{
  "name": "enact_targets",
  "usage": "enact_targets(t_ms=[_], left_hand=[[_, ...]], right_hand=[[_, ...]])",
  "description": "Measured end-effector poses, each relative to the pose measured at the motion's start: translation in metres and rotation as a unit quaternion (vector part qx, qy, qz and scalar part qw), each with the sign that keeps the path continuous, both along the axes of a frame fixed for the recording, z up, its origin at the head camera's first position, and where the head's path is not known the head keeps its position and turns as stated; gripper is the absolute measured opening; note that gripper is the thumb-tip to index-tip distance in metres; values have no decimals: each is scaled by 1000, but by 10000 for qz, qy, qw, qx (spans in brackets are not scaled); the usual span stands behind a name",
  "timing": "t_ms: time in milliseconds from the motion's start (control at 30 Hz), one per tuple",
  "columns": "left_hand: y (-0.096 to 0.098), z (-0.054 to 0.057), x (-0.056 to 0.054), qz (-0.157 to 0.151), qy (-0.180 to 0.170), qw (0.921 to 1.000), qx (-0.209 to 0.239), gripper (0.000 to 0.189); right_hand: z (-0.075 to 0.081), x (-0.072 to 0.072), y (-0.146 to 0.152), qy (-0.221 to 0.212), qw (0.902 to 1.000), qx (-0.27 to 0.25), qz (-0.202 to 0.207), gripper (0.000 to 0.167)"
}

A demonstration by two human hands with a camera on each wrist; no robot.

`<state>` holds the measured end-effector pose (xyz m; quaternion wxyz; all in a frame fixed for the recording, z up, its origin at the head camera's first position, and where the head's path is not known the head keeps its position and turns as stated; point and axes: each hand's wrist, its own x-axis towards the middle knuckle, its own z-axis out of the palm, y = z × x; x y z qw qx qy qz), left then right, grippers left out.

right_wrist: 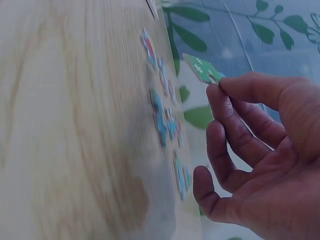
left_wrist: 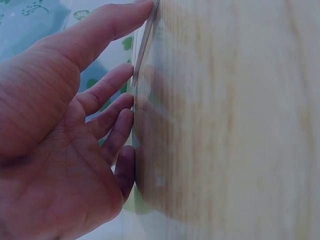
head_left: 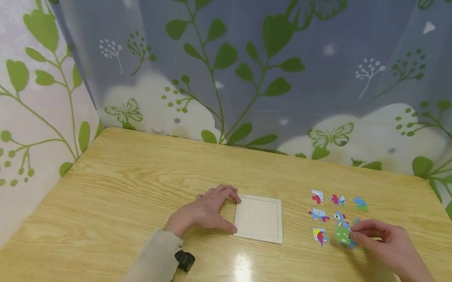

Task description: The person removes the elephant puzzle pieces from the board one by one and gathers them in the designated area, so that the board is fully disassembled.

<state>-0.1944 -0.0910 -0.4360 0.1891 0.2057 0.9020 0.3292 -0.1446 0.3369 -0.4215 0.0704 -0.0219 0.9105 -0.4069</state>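
My right hand (head_left: 389, 243) pinches a green puzzle piece (right_wrist: 201, 69) with white flower marks between thumb and index finger. In the right wrist view the piece is lifted clear of the table, tilted, over the loose pieces. To the left lies a square, pale wooden puzzle tray (head_left: 258, 219), flat, with a raised rim and no pieces in it. My left hand (head_left: 212, 209) rests at its left edge, thumb by the near corner and fingertips by the far corner. In the left wrist view the thumb touches the tray's thin edge (left_wrist: 143, 52), and the other fingers are loosely spread.
Several loose puzzle pieces lie in rough rows right of the tray, among them a red-and-white piece (head_left: 317, 196), a blue-and-green piece (head_left: 360, 203) and a yellow-and-red piece (head_left: 319, 235). The wooden table (head_left: 140, 167) ends at a leaf-patterned curtain (head_left: 232, 98).
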Motion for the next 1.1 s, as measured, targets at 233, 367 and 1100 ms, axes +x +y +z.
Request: enact_targets(t_ms=[233,367,1100], left_hand=[[-1,1,1,18,14,10000,7,62],[-1,0,0,11,29,10000,5,63],[-1,3,0,-85,-33,10000,11,62]], right_hand=[[-1,5,23,-162,9997,167,-25,32],[-1,6,34,-192,9995,256,-54,32],[-14,0,59,-449,9967,673,57,38]])
